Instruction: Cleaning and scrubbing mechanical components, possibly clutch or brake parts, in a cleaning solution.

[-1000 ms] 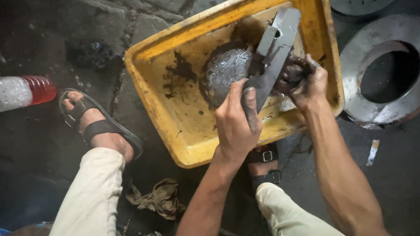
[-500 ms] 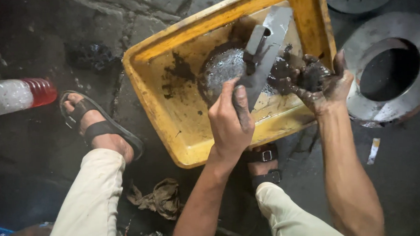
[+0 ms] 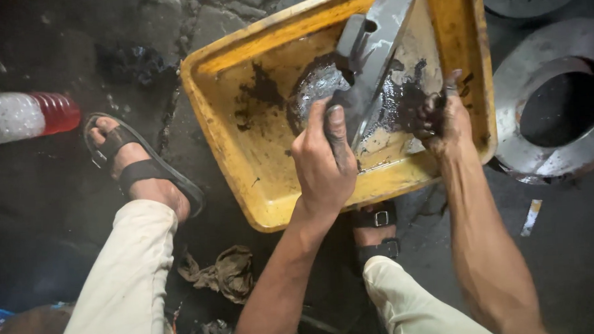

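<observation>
My left hand (image 3: 323, 163) grips the lower end of a grey metal bracket (image 3: 372, 49), fingers clenched round it, holding it tilted over the yellow tray (image 3: 244, 156) on the floor. My right hand (image 3: 443, 116) (black with grease) rests in the tray just beside the bracket, fingers curled over a dark greasy clump; whether they actually grasp it I cannot tell. A steel ring (image 3: 551, 105) lies right of the tray, a plastic bottle (image 3: 25, 117) well to the left.

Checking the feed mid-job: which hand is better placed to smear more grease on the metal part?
Probably right: the right hand, coated in dark grease, sits beside the grey metal part, while the left hand grips its lower end.
</observation>
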